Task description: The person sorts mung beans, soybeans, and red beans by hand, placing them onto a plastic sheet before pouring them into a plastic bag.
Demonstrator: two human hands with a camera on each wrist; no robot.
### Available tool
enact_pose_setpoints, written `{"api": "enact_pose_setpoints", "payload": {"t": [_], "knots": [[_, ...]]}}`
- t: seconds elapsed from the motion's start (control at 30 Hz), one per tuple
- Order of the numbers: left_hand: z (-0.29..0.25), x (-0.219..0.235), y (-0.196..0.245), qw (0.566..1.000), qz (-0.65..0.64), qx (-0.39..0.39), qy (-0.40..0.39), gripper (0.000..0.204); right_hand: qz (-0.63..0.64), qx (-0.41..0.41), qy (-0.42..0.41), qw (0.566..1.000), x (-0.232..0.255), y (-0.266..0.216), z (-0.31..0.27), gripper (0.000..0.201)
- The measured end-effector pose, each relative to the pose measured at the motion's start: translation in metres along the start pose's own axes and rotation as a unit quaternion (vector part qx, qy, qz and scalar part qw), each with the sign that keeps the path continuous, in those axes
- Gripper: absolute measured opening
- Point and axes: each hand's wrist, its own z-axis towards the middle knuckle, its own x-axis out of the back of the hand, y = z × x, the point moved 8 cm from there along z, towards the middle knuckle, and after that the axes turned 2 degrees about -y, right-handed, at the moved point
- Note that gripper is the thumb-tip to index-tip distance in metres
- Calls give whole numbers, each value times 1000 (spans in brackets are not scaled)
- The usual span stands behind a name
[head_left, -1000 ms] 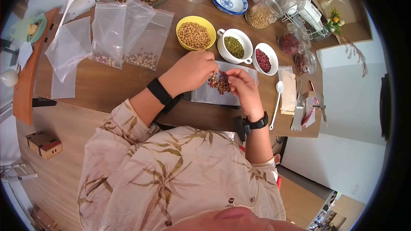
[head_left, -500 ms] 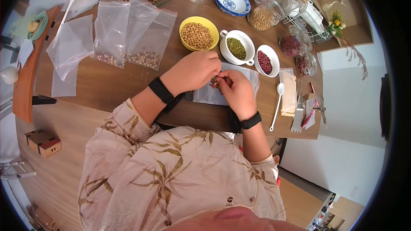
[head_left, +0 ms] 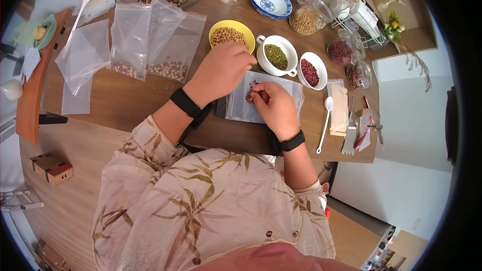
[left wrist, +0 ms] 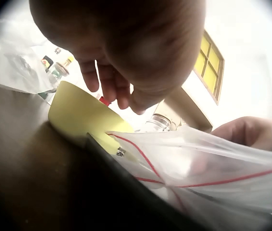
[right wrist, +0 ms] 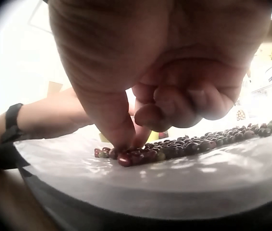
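My left hand point(head_left: 221, 70) hovers over the near edge of the yellow bowl point(left wrist: 78, 113), which holds round tan chickpeas point(head_left: 227, 34). Its fingers hang loosely, with nothing visible between them. Thumb and forefinger of my right hand point(head_left: 278, 113) pinch at a dark red bean point(right wrist: 124, 160) in the pile of mixed beans point(right wrist: 198, 144); the other fingers are curled in. The pile lies on a clear zip bag point(head_left: 286, 90) with a red seal line, on a dark flat slab point(head_left: 221, 109). In the head view my right hand hides part of the pile.
A white two-handled bowl point(head_left: 264, 62) of green beans and a white bowl point(head_left: 323, 70) of red beans stand beyond the bag. Filled zip bags point(head_left: 170, 45) lie left. A long white spoon point(head_left: 324, 125) lies right. Glass jars point(head_left: 304, 20) stand at the back.
My left hand has left the bean pile and moved up and away to the yellow bowl. My right hand first moved inward over the pile, then stayed there, its fingertips at the beans.
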Motion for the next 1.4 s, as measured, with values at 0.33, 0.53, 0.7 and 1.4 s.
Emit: {"api": "enact_pose_setpoints", "payload": {"t": [0.33,0.53,0.7,1.4], "knots": [[-5,-22,20,988,-92,-56,-112,8,131,-97,-43,986,-9,30,0,12],[-12,-27,22,983,-106,-56,-141,8,535,-191,-53,821,6,50,-11,11],[-14,-32,24,979,-115,-55,-156,8,563,-179,-96,801,-2,58,-16,15],[-15,-30,22,972,-108,-36,-208,12,219,-55,-23,974,1,43,-4,7]]}}
